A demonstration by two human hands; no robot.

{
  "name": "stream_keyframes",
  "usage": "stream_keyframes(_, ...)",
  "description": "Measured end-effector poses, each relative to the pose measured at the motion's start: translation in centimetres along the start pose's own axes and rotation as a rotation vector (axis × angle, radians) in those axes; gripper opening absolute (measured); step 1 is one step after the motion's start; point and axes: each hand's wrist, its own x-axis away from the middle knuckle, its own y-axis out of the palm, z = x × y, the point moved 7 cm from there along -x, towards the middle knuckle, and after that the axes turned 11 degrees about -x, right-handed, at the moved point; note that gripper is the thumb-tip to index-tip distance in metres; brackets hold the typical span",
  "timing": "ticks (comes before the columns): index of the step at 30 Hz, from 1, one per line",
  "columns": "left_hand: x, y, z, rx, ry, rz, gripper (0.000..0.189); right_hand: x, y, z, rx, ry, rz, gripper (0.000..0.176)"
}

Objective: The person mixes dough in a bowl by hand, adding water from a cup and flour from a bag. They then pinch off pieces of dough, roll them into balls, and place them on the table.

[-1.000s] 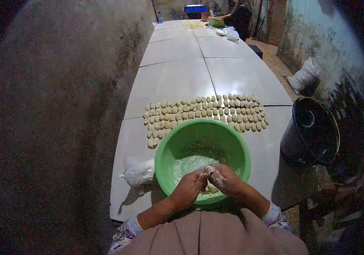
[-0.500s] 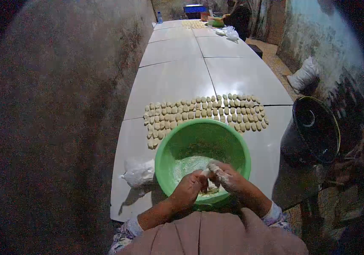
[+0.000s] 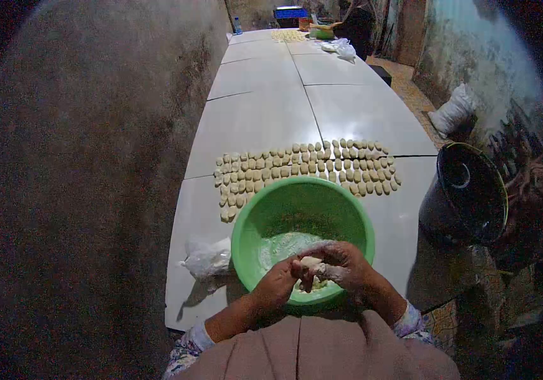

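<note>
Both hands meet over the near side of a green basin (image 3: 240, 244) that has white flour (image 3: 284, 246) in its bottom. A small pale piece of dough (image 3: 310, 261) sits between them. My left hand (image 3: 279, 280) has its fingers closed at the dough's left end. My right hand (image 3: 347, 266), dusted with flour, curls its thumb and fingers round the other side of it. More dough or filling lies low in the basin, partly hidden by the hands. Beyond the rim, rows of small oval dough pieces (image 3: 303, 159) lie on the white table (image 3: 252, 120).
A clear plastic bag (image 3: 207, 258) with white contents lies left of the basin. A black bucket (image 3: 468, 196) stands at the table's right side. A white sack (image 3: 454, 113) leans by the right wall. At the far end are another person (image 3: 355, 28), bags and a blue crate (image 3: 290, 12).
My right hand has opened a little and its fingers have shifted round the dough, which now shows more. My left hand has hardly moved.
</note>
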Motion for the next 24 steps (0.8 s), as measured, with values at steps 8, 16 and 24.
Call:
stream_keyframes(8, -0.1, -2.3, 1.2, -0.274, 0.098, 0.349, 0.039, -0.4, -1.4, -0.5, 0.687, -0.423, 0.179, 0.039)
stream_keyframes(16, 0.2, -1.2, 3.5, -0.276, 0.051, 0.328, 0.042, 0.0, -0.4, -1.0, 0.555, -0.279, 0.126, 0.034)
stream_keyframes(24, 0.1, -1.4, 2.4, -0.291, 0.093, 0.354, 0.041, -1.2, -1.4, 1.7, 0.673, -0.231, 0.123, 0.027)
